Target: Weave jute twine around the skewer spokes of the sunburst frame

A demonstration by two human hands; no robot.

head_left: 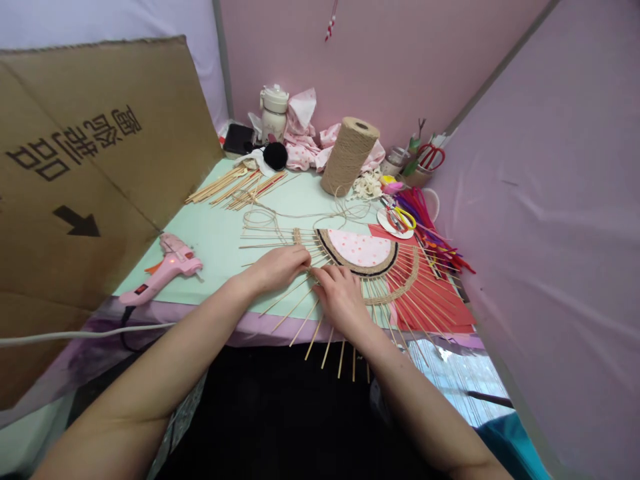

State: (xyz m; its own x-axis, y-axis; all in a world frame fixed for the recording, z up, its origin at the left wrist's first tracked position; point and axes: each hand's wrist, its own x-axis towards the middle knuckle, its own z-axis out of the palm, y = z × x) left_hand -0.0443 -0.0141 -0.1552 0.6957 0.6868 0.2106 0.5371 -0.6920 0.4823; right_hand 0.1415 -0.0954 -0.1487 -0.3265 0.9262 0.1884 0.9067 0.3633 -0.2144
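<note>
Head view showed our two hands down on one fan-shaped piece of radiating wooden sticks [320, 313], which lay at the near edge of the mint-green table [220, 233]. Our left hand [280, 267] was curled, fingertips pinched around the jute twine [300, 220] where it crossed the sticks on the fan's left side. Our right hand [343, 297] lay flat, fingers loosely spread, pressing on the sticks just beside the left hand; it gripped nothing that we could see. At the fan's hub sat one pink dotted half-disc [361, 248], rimmed in dark and jute bands. Several stick ends overhung the table edge toward us; we could not count the sticks exactly.

We counted one pink glue gun [167, 267] well to the left, near the front edge, its cord dropping off the table. One spool of jute [349, 155] stood at the back, with one loose bundle of spare sticks [235, 187] to its left. One white bottle [274, 113] stood by the rear wall. We saw two pairs of scissors: a yellow-handled pair [403, 217] lying flat and a red-handled pair [430, 155] in a cup.

One cardboard sheet [90, 173] walled off the left side and a pink wall [550, 200] closed in the right. Open tabletop remained between the glue gun and the fan.
</note>
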